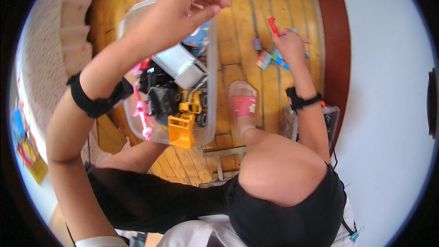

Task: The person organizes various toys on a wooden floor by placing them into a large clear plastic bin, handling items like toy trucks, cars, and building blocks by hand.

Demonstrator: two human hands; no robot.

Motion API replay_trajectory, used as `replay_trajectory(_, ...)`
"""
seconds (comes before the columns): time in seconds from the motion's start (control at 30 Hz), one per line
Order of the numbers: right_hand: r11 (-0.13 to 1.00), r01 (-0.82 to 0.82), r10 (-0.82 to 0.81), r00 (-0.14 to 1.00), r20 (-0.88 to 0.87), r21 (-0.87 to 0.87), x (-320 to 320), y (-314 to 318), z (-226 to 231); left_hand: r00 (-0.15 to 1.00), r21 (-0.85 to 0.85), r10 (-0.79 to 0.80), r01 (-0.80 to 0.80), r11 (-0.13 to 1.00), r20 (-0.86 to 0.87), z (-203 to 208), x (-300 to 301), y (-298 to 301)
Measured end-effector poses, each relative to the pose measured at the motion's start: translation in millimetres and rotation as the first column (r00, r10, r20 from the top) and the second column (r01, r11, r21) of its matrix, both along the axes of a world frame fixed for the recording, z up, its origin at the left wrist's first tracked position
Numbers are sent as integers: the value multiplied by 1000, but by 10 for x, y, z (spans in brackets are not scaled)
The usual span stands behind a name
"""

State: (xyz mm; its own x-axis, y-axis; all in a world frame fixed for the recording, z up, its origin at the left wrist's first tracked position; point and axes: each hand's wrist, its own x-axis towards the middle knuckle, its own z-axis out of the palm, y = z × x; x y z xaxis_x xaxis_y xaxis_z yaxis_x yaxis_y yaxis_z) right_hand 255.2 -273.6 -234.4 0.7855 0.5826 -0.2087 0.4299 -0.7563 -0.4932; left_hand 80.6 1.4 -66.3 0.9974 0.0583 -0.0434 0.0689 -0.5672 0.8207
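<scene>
Pinch the red piece [273, 26] lightly in your right hand [291, 45], over the floor [238, 27] near its right-hand edge beside the small blocks [264, 59], and hold your left hand [199, 8], loosely curled, contents undeterminable, clear of the bin's [211, 68] far-right corner.

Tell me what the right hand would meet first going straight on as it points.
Past the right hand and its red piece, the way looks free over floor, though height is unclear.

a head-worn fisheye camera is looking steeply downward, sitting close above a bare knee [279, 174] and facing the plank floor [240, 23].
</scene>
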Motion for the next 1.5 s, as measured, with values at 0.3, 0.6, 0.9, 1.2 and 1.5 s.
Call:
replay_trajectory(0.3,739,-564,603,798,13,369,-1409,986,1347,983,-74,174,-179,981,-65,301,-446,735)
replay_trajectory(0.6,816,84,25,983,-180,572,-582,288,926,969,154,122,-90,984,-213,15,-564,412)
replay_trajectory(0.9,976,131,-93,973,213,-173,300,-741,-502,953,-135,104,-147,980,-285,-355,-376,-190)
replay_trajectory(1.2,855,503,-497,865,73,-127,176,-530,-1116,899,135,115,-63,989,-423,-924,830,-1857)
replay_trajectory(1.5,977,179,-141,952,274,-120,114,-255,-864,629,576,345,205,791,-697,-2160,935,-2148)
